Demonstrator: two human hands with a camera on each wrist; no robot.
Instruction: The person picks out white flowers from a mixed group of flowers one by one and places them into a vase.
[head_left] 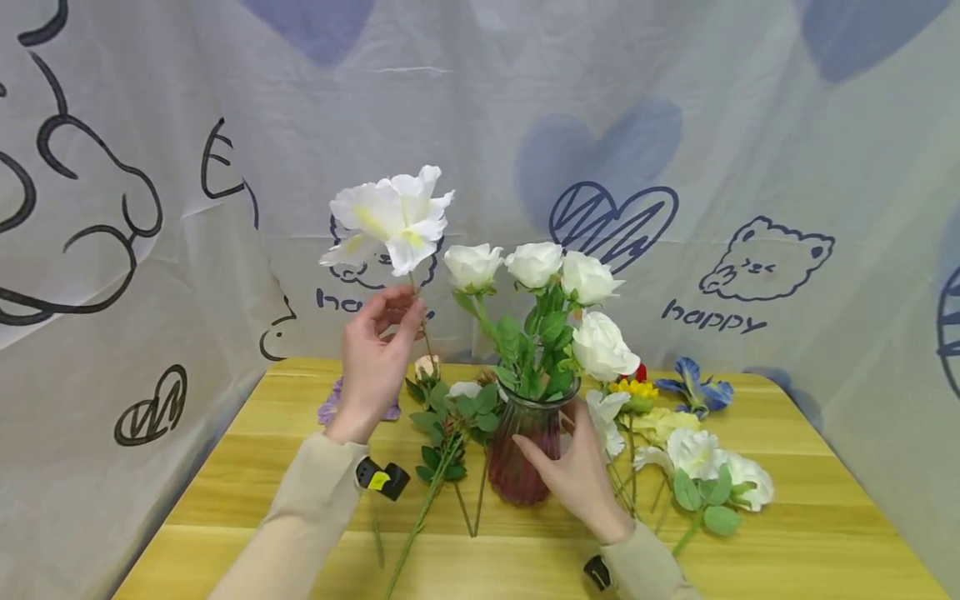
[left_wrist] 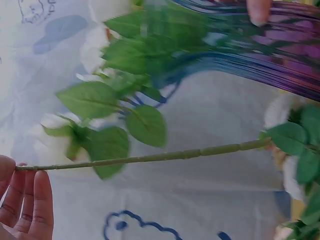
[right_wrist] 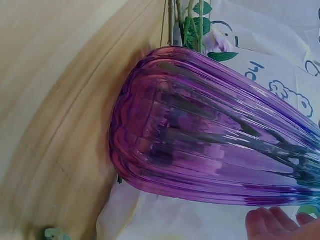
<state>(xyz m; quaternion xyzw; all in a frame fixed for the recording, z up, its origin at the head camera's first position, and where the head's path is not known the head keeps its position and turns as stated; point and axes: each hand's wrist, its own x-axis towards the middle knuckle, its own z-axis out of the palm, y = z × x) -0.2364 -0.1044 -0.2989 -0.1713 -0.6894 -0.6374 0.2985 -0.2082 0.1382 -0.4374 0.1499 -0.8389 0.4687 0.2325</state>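
Observation:
My left hand (head_left: 377, 354) pinches the thin stem of a white iris (head_left: 395, 218) with yellow in its petals, holding it upright left of the vase. In the left wrist view the green stem (left_wrist: 165, 156) runs from between thumb and fingers toward the vase side. My right hand (head_left: 581, 475) grips the ribbed glass vase (head_left: 521, 458), thumb across its front and fingers at its right side. Purple below and bluish near the neck, the vase (right_wrist: 200, 125) stands on the table. Several white roses (head_left: 534, 265) with green leaves stand in it, stems showing through the glass.
Left of the vase lie leafy rose stems (head_left: 431, 500) and a purple flower (head_left: 330, 404). To its right are a blue iris (head_left: 697, 389), a yellow flower (head_left: 636, 392) and white flowers (head_left: 693, 454). A printed curtain (head_left: 480, 125) hangs behind the wooden table (head_left: 810, 533).

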